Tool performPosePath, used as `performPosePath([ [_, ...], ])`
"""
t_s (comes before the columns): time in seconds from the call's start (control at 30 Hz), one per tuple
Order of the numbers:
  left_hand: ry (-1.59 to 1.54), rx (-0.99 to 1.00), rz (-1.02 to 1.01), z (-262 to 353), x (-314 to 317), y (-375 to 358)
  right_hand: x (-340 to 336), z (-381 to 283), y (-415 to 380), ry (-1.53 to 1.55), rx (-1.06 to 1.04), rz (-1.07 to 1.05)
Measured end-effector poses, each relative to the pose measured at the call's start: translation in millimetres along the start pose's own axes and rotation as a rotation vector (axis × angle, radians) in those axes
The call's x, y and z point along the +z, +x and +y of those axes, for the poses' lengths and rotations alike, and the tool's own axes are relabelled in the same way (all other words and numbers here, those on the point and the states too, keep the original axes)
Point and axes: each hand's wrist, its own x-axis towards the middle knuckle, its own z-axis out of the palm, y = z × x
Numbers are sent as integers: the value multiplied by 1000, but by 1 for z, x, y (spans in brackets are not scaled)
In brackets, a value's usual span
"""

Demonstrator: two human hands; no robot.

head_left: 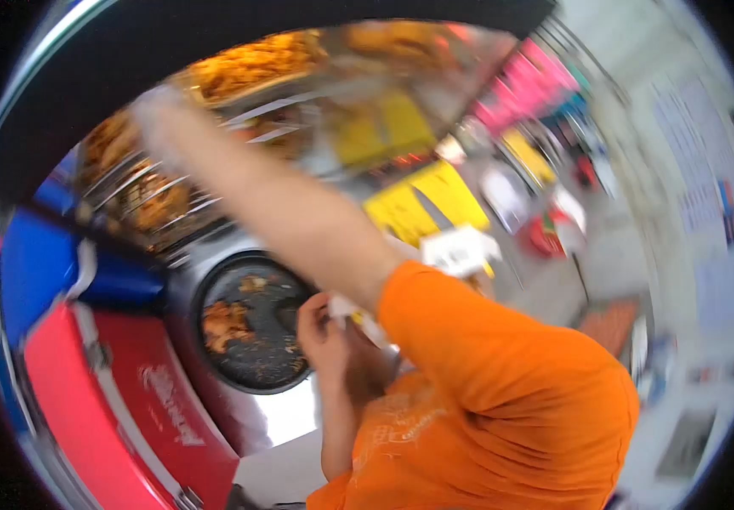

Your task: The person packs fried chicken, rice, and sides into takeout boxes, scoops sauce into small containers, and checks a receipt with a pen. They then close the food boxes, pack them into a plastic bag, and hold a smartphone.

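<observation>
My right arm stretches across to the upper left, and my right hand (161, 123), pale and smeared by motion, is over the food display beside fried food (112, 140) and a wire rack (150, 191). Its fingers cannot be made out. Close to my body, my left hand (323, 333) has its fingers curled at a whitish item with a bit of yellow, too unclear to name. That hand is at the right rim of a round black pan (256, 387), which contains reddish-brown food pieces (227, 323) and crumbs.
A red cooler box (159, 395) stands at the lower left, near a blue container (39, 255). Beyond my right arm are a yellow board (460, 191) with a dark blade shape, a white box (459, 251) and pink packaging (529, 85). Papers hang on the right wall (656, 229).
</observation>
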Motion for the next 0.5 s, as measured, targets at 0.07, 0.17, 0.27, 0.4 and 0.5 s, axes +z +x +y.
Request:
performPosePath([
  [0.07,27,51,29,-25,-13,-26,-36,-24,-47,128,-37,51],
  [0.17,99,-78,67,-45,-36,-56,-104,-43,-120,267,13,68],
  [0.27,203,-105,139,-56,-59,-69,-188,-9,-183,250,200,65],
  [0.4,293,-114,300,-62,-89,-91,-349,67,-264,773,997,331],
  [0.5,363,-100,408,-59,-101,-116,-499,184,-343,537,1129,554],
])
